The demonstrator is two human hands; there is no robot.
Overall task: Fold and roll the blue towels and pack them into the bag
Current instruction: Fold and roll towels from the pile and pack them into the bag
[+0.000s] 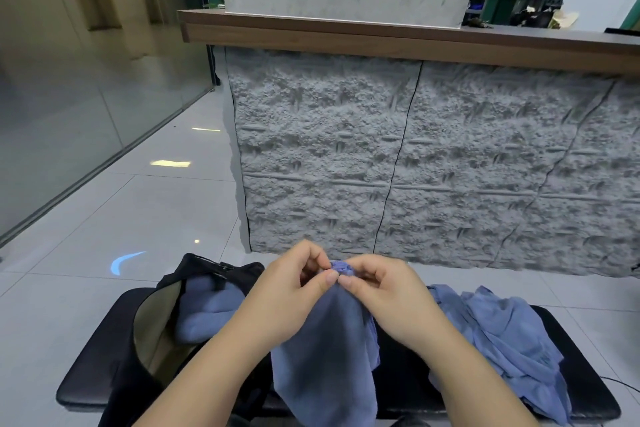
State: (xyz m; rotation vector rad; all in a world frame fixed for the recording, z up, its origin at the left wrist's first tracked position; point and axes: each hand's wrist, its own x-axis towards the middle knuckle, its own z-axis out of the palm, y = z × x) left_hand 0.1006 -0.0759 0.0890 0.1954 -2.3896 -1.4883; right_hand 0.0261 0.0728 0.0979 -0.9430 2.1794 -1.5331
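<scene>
Black bench [90, 388] across the floor, open black bag [149, 333] on its left w/ rolled blue towels [204, 312] inside. Loose towel heap [502, 333] on right. Centre: left hand [291, 291] & right hand [388, 291] pinch bunched top of a hanging towel [325, 357].

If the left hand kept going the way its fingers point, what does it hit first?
The left hand points right, toward the right hand. It would first meet the bunched top of the blue towel pinched between both hands, then the right hand's fingertips, which look almost touching already.
</scene>
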